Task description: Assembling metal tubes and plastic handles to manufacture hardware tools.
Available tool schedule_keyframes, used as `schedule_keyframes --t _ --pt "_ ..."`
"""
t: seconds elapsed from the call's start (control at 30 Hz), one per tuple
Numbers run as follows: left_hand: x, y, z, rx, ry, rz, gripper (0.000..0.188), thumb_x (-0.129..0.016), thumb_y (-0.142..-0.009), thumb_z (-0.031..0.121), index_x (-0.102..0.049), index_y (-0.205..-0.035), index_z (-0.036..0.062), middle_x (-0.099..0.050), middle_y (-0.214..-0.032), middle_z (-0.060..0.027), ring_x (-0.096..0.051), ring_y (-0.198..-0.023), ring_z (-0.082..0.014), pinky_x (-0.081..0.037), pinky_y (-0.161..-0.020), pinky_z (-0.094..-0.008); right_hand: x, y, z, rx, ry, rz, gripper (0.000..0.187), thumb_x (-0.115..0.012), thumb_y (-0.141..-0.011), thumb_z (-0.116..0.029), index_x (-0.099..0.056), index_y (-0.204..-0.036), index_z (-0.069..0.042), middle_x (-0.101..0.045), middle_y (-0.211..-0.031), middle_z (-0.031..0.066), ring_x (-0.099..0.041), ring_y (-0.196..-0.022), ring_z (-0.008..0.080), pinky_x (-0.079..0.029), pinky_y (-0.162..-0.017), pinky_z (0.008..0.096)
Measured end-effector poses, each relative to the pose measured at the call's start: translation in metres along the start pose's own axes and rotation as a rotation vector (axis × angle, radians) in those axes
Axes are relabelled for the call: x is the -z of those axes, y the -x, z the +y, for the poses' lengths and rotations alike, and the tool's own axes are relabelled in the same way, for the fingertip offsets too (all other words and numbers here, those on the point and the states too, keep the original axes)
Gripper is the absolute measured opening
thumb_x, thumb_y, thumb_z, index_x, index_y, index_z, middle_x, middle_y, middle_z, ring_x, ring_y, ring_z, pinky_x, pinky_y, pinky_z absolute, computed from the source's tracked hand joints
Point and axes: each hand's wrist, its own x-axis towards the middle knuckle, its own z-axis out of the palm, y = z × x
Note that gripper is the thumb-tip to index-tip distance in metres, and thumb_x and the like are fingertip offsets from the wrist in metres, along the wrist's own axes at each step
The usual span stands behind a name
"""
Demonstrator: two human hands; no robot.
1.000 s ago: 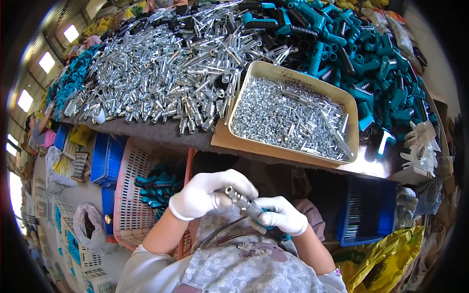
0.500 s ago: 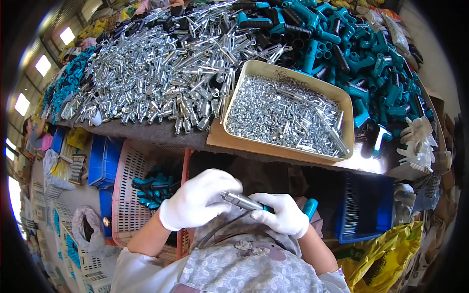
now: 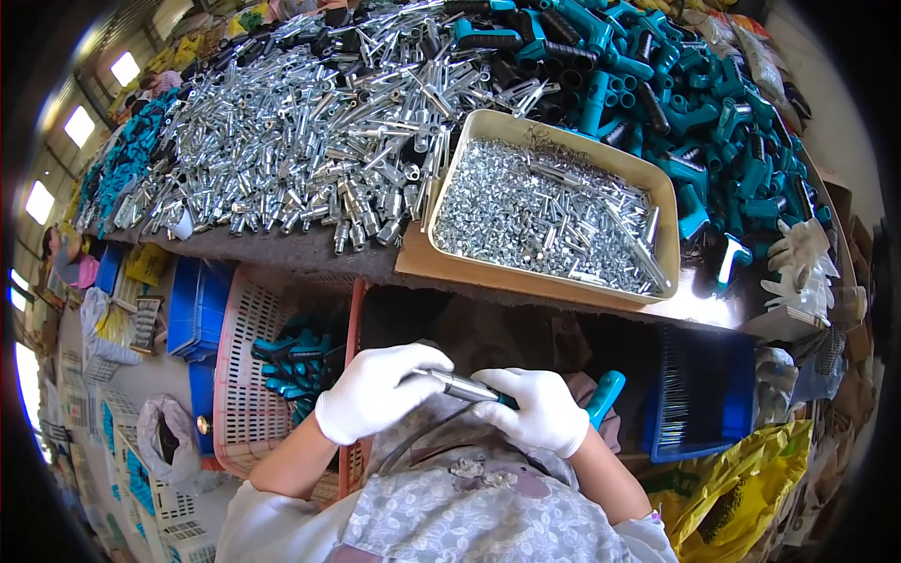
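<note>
Both my hands wear white gloves and meet low in the middle, before my patterned apron. Between them is a teal-handled tool [image 3: 462, 387] with a silver metal barrel pointing left. My left hand [image 3: 375, 392] is closed round the barrel's tip, its fingertips partly hidden. My right hand [image 3: 540, 411] wraps the teal body behind the barrel. A teal rounded handle end [image 3: 605, 398] sticks out past that hand, seemingly part of the same tool. Over the table edge, a cream tray [image 3: 664, 235] holds many small silver nuts, pins and a few long metal rods.
A heap of silver metal parts [image 3: 291, 141] covers the table's left and middle. Teal pistol-shaped bodies [image 3: 694, 122] pile up at right, near white gloves [image 3: 802, 267]. Below stand a pink basket [image 3: 246, 375] with teal pieces, a blue bin [image 3: 704, 448] and a yellow bag [image 3: 751, 488].
My left hand has shifted slightly lower on the barrel tip, its fingers more together. The teal handle end at my right hand has swung up and shows more.
</note>
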Motion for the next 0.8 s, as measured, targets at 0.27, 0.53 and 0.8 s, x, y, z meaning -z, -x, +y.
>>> schedule_keyframes --t 0.27,0.53,0.8 --pt "-0.002 -0.004 -0.002 0.064 0.180 0.032 0.022 -0.069 -0.086 0.010 -0.068 -0.108 0.0048 -0.065 -0.103 -0.0117 -0.065 -0.078 -0.0201 -0.052 -0.076 -0.0301 0.001 0.001 0.006 -0.008 0.024 0.019 0.039 -0.071 -0.086 -0.036 -0.068 -0.115 -0.010 -0.069 -0.087 0.0160 -0.067 -0.080 0.0375 -0.053 -0.070 0.0431" --pt "-0.011 0.000 -0.019 -0.166 -0.008 0.151 0.046 -0.074 -0.074 -0.002 -0.065 -0.118 0.0040 -0.062 -0.116 -0.0145 -0.063 -0.104 -0.0309 -0.053 -0.087 -0.0377 0.006 0.000 0.015 -0.023 0.053 0.019 0.037 -0.071 -0.086 -0.035 -0.067 -0.112 -0.009 -0.066 -0.085 0.0160 -0.066 -0.078 0.0376 -0.053 -0.069 0.0413" --pt "-0.037 -0.007 -0.058 -0.129 -0.325 -0.186 0.075 -0.083 -0.072 0.028 -0.052 -0.137 0.0045 -0.063 -0.120 -0.0184 -0.061 -0.110 -0.0362 -0.048 -0.095 -0.0439 -0.020 -0.002 0.017 0.001 -1.522 0.557 0.031 -0.072 -0.090 -0.032 -0.054 -0.107 -0.012 -0.059 -0.112 0.0069 -0.054 -0.109 0.0265 -0.039 -0.102 0.0484"
